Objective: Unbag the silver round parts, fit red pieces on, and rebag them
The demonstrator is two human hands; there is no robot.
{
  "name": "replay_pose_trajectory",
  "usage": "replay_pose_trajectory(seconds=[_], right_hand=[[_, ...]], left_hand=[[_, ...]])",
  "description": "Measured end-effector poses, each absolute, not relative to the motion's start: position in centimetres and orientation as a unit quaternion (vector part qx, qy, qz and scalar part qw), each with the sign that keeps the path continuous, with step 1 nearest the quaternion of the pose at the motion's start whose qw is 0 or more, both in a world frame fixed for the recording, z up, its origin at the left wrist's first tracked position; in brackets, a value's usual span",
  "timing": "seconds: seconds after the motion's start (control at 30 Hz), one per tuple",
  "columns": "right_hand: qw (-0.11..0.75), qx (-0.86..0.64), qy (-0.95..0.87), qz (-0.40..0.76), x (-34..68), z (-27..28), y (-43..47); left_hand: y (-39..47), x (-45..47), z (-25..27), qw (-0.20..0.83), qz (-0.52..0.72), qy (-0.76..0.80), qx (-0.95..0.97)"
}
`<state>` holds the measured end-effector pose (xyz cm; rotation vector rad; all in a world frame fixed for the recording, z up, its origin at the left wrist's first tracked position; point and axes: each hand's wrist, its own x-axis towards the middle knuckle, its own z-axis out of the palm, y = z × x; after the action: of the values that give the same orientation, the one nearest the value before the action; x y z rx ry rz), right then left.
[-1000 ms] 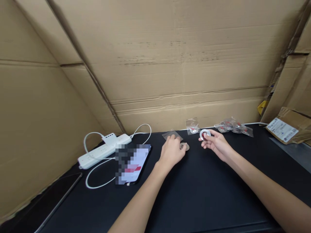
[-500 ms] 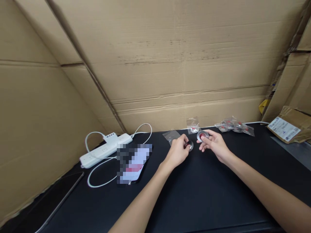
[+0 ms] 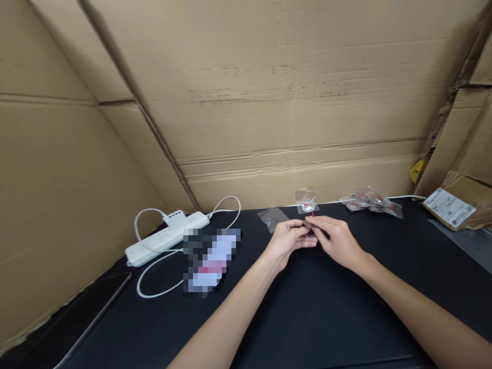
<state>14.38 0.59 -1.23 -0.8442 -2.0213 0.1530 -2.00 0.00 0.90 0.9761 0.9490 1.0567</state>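
Left wall: cardboard (image 3: 57, 205), bounding the workspace on that side
Dark slab: glossy flat panel (image 3: 84, 312) beside the left wall, thin pale rim along its right edge
Power strip: white (image 3: 167, 241), lying aslant, adapter (image 3: 175, 219) plugged in near its far end; its markings too small to read
Cable: white (image 3: 157, 296), looping over the tabletop between strip and phone
Phone: flat device (image 3: 219, 256), screen pixelated, writing unreadable; dark tabletop shows between it and the left forearm
Clear bag: flat plastic (image 3: 272, 218), just beyond the left hand
Left hand: (image 3: 286, 240) fingers curled, pinching the metal discs from the left
Metal discs: (image 3: 308, 224) between both hands' fingertips, near the bagged piece, mostly covered; how they meet cannot be told
Bagged piece: (image 3: 306, 201) behind the fingers, close to the back wall (image 3: 288, 113), which limits reach on the far side
Right hand: (image 3: 338, 241) fingertips closed on the discs from the right
Tabletop: black (image 3: 326, 312), widest room for moving between the forearms, towards the wearer
Bag pile: (image 3: 371, 201) clear bags with red bits, well right of the discs
Carton: brown (image 3: 480, 207), white label (image 3: 450, 207) with a blue cross-like mark, print illegible
Sheet: grey (image 3: 465, 246), partly under the carton, running out at the right edge of view
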Motion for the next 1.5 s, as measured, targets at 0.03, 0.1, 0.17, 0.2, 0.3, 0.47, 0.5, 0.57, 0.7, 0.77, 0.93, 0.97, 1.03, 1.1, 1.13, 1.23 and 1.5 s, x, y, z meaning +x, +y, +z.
replay_pose_trajectory(seconds=[0.03, 0.1, 0.17, 0.2, 0.3, 0.47, 0.5, 0.57, 0.7, 0.77, 0.93, 0.97, 1.03, 1.1, 1.13, 1.23, 1.5], right_hand=[[0.450, -0.339, -0.824, 0.066, 14.3, -1.2, 0.5], [0.442, -0.336, -0.828, 0.070, 14.2, -1.0, 0.4], [0.442, -0.338, -0.828, 0.071, 14.2, -0.8, 0.3], [0.445, -0.338, -0.826, 0.073, 14.2, -0.6, 0.3], [0.463, -0.339, -0.814, 0.086, 14.3, -0.4, 0.4], [0.490, -0.331, -0.800, 0.103, 14.3, -0.1, 0.4], [0.496, -0.327, -0.798, 0.106, 14.3, -0.1, 0.4], [0.507, -0.321, -0.792, 0.112, 14.2, 0.0, 0.3], [0.523, -0.319, -0.780, 0.129, 14.0, 0.0, 0.3], [0.528, -0.321, -0.774, 0.140, 14.0, 0.0, 0.3], [0.526, -0.325, -0.769, 0.162, 14.0, 0.1, 0.2], [0.525, -0.324, -0.769, 0.164, 13.9, 0.2, 0.2], [0.527, -0.321, -0.770, 0.162, 13.8, 0.2, 0.2], [0.525, -0.317, -0.775, 0.154, 13.8, 0.2, 0.2], [0.522, -0.316, -0.778, 0.149, 13.8, 0.2, 0.2], [0.515, -0.322, -0.784, 0.127, 13.9, 0.3, 0.1], [0.522, -0.334, -0.782, 0.068, 14.0, 0.4, -0.2]], left_hand=[[0.0, -2.0, 0.9, 0.653, 0.469, 0.410, 0.430], [-0.1, -2.1, 1.1, 0.659, 0.480, 0.388, 0.429], [-0.1, -2.1, 1.3, 0.673, 0.494, 0.357, 0.419], [-0.2, -2.1, 1.5, 0.682, 0.500, 0.338, 0.413], [-0.2, -2.1, 1.7, 0.707, 0.508, 0.298, 0.392], [-0.2, -1.9, 1.1, 0.735, 0.514, 0.253, 0.363], [-0.2, -1.9, 0.9, 0.743, 0.515, 0.244, 0.350], [-0.3, -1.7, 0.7, 0.755, 0.521, 0.234, 0.321], [-0.5, -1.4, 0.8, 0.757, 0.537, 0.229, 0.292], [-0.6, -1.3, 1.0, 0.753, 0.545, 0.229, 0.289], [-0.4, -1.3, 1.2, 0.748, 0.549, 0.231, 0.292], [-0.4, -1.3, 1.1, 0.745, 0.550, 0.233, 0.296], [-0.2, -1.4, 1.0, 0.739, 0.553, 0.238, 0.302], [-0.1, -1.5, 0.8, 0.736, 0.554, 0.245, 0.304], [0.0, -1.5, 0.7, 0.734, 0.555, 0.250, 0.303], [0.1, -1.6, 0.8, 0.728, 0.556, 0.271, 0.295], [0.0, -1.6, 0.8, 0.724, 0.544, 0.316, 0.282]])
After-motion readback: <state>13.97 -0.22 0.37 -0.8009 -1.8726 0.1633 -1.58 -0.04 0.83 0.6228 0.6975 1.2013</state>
